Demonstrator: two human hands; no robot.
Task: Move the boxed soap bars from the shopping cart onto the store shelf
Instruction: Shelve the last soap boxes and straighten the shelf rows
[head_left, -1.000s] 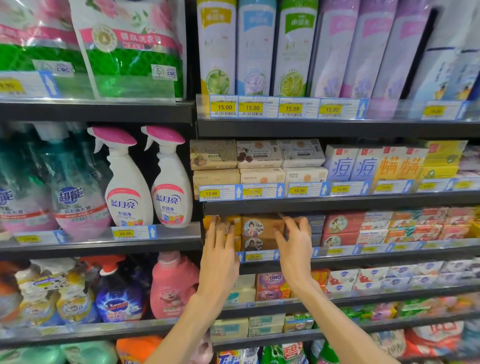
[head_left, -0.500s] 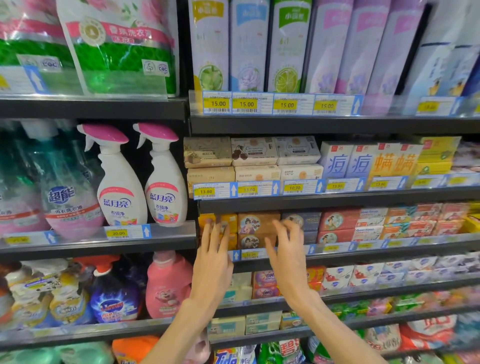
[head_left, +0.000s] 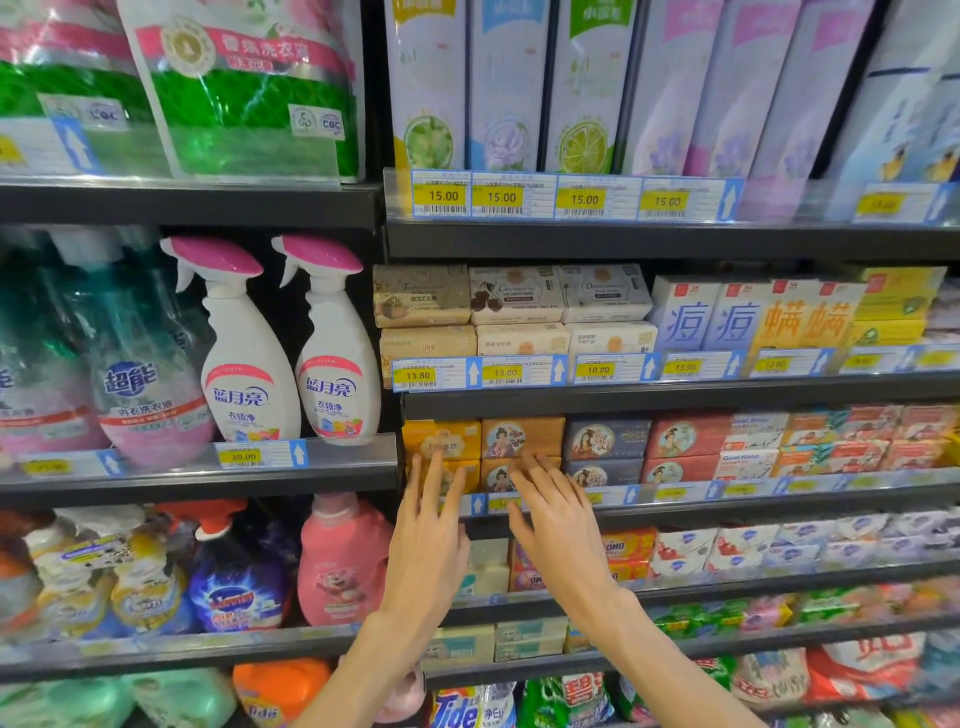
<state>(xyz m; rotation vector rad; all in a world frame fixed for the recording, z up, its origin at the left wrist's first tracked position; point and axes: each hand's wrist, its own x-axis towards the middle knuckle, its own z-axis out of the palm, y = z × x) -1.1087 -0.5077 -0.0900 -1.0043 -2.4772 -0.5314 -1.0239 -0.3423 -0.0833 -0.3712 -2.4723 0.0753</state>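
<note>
Two brown boxed soap bars (head_left: 522, 436) stand stacked on the store shelf (head_left: 675, 402), between yellow soap boxes (head_left: 441, 439) and dark blue ones (head_left: 605, 439). My left hand (head_left: 428, 540) hangs in front of the yellow boxes, fingers straight and spread, holding nothing. In front of the lower brown box is my right hand (head_left: 558, 519), also with straight fingers and empty; contact with the boxes is unclear. The shopping cart is out of view.
Red, white and orange soap boxes (head_left: 753, 447) fill the same shelf to the right. Spray bottles (head_left: 249, 353) and a pink detergent bottle (head_left: 337, 561) stand on the left shelving. More soap rows lie above and below, behind price-tag rails (head_left: 519, 371).
Both hands have drawn back and down from the brown soap boxes, from beside the stack to in front of the shelf's rail. The boxes stay on the shelf.
</note>
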